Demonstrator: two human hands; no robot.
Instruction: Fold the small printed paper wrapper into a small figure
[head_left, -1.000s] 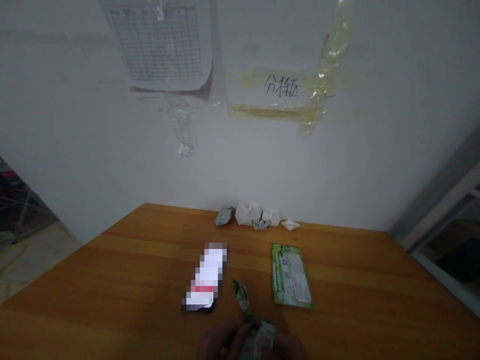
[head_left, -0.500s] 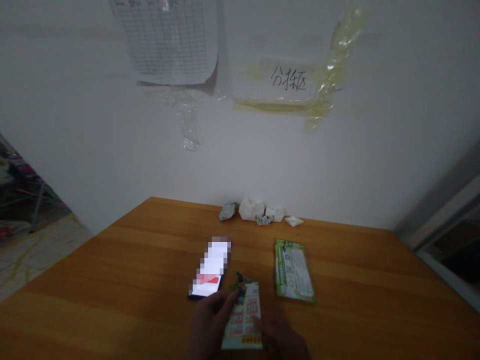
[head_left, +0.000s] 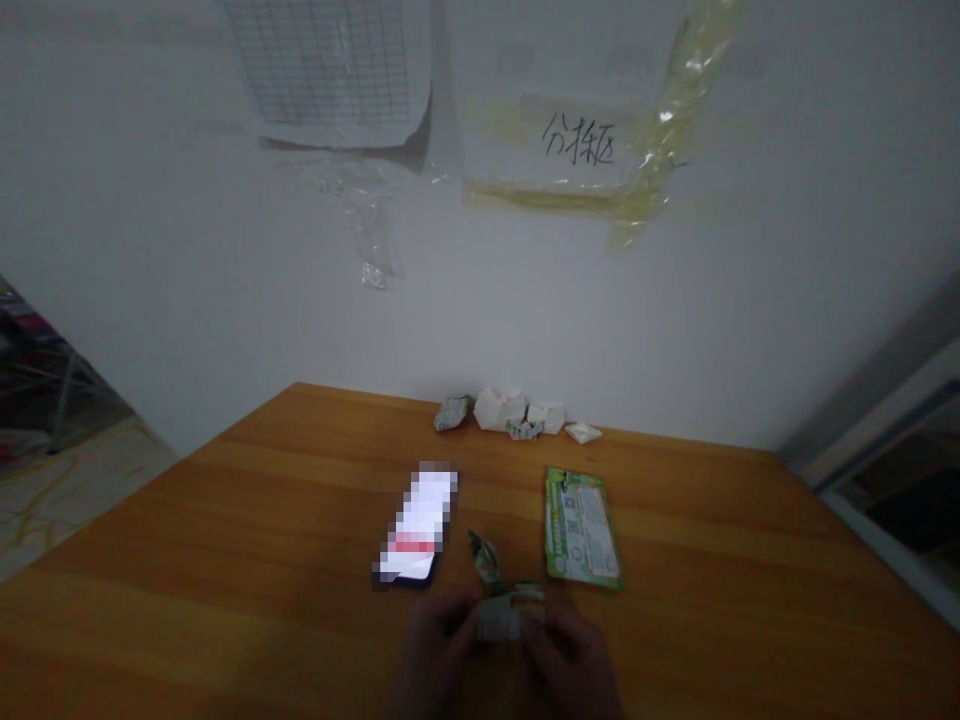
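Our left hand (head_left: 439,632) and right hand (head_left: 568,645) each pinch one side of a folded printed sheet (head_left: 498,620), nearer to us than the smartphone (head_left: 420,520) and the green packet (head_left: 583,530). For a neat fold, we should keep its edges level and press evenly.

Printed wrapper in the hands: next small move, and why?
Probably have the right hand press the printed wrapper flatter with its thumb: that thumb rests on the wrapper's face, the left hand grips the opposite side, and the top edge looks uneven.
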